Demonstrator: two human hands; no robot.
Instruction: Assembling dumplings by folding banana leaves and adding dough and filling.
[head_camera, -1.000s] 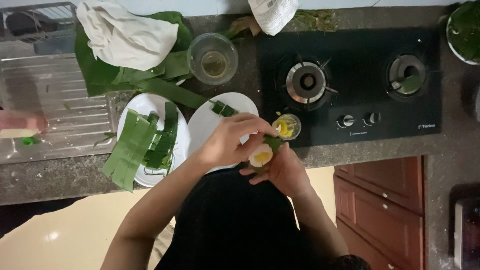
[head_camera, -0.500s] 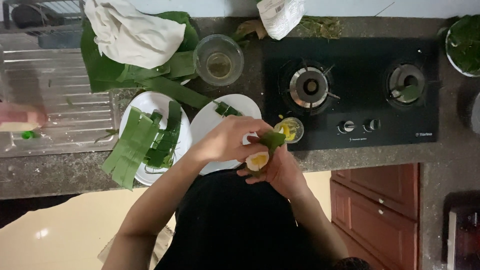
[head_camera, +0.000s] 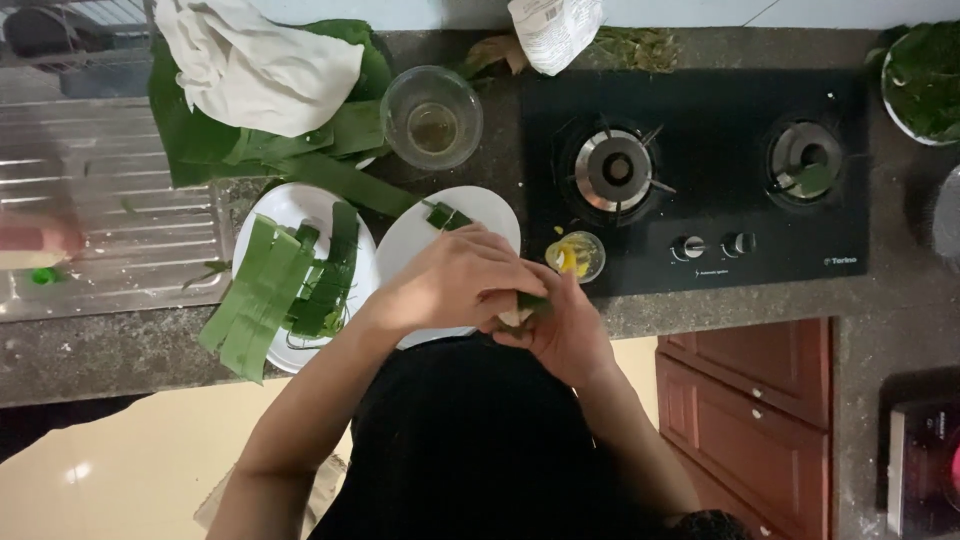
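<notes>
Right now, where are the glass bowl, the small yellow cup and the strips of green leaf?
glass bowl (head_camera: 432, 116), head view, on its clear rim.
small yellow cup (head_camera: 575, 256), head view, on its yellow middle.
strips of green leaf (head_camera: 262, 292), head view, on the broad pale strip.

Small green leaf parcel (head_camera: 527, 304) with pale filling, apparently folded, mostly hidden, above counter edge

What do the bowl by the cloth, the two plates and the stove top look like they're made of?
The bowl looks like clear glass: the counter shows through it. The two plates appear to be glossy white ceramic, possibly melamine. The stove top seems to be black tempered glass, smooth and faintly reflective, with metal burners.
</notes>
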